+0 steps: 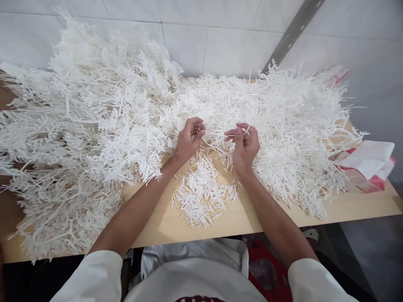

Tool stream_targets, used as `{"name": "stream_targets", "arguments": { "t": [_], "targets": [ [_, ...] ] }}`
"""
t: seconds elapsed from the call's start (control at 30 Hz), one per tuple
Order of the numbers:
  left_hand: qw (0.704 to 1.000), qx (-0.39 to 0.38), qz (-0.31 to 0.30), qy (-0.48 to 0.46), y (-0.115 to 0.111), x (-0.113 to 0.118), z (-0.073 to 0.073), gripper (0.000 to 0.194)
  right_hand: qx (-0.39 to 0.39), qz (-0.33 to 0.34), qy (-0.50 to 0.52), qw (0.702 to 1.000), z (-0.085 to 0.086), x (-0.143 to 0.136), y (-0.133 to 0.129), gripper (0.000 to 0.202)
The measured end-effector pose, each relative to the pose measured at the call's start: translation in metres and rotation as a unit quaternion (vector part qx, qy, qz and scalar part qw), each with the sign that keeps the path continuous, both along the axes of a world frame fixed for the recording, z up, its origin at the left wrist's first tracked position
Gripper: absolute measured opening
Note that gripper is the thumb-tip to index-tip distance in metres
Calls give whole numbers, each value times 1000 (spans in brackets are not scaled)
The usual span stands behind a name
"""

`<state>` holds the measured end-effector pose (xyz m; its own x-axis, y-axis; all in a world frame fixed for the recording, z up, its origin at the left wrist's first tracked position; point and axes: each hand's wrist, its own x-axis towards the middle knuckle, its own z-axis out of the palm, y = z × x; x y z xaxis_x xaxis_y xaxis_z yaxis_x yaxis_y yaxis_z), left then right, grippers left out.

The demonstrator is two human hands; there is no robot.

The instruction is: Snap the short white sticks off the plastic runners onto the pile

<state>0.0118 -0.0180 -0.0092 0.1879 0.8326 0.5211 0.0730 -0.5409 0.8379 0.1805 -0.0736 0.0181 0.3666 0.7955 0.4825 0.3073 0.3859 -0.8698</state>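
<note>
Above the middle of the wooden table (157,226), my left hand (191,136) is closed in a pinch, with a small white bit at its fingertips. To its right, my right hand (244,144) has curled fingers around a thin white branched piece (247,129). The two hands are apart. A loose heap of short white sticks (201,191) lies below and between them. Large piles of white branched pieces surround the hands, with a tall left pile (103,105) and a right pile (292,126).
Red and white plastic packaging (367,161) lies at the table's right end. Behind the table stands a tiled wall (185,40) with a slanted grey metal strip (291,33). The table's front edge runs close to my body.
</note>
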Motion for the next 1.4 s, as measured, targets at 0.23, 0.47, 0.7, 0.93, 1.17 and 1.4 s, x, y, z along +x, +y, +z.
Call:
{"name": "stream_targets", "arguments": {
  "t": [0.23, 0.47, 0.7, 0.93, 1.17, 1.4],
  "targets": [
    [998, -63, -18, 8, -8, -4, 11, 29, 32, 37, 125, 991, 1, 7, 11, 23],
    [987, -57, -7, 147, -11, -2, 14, 36, 109, 29, 68, 991, 0, 1, 6, 16],
    [984, 105, 74, 121, -6, 0, 14, 24, 171, -76, -272, 944, -2, 9, 0, 27],
    [988, 35, 149, -14, -6, 1, 9, 21, 89, -32, -357, 929, -4, 11, 7, 39],
    [973, -24, 135, -184, 4, -5, 26, 24, 104, -18, -302, 948, -4, 14, 7, 18],
    [963, 2, 137, -230, 6, -20, 67, 31, 110, -78, -280, 950, 0, 7, 1, 20]
  ]
}}
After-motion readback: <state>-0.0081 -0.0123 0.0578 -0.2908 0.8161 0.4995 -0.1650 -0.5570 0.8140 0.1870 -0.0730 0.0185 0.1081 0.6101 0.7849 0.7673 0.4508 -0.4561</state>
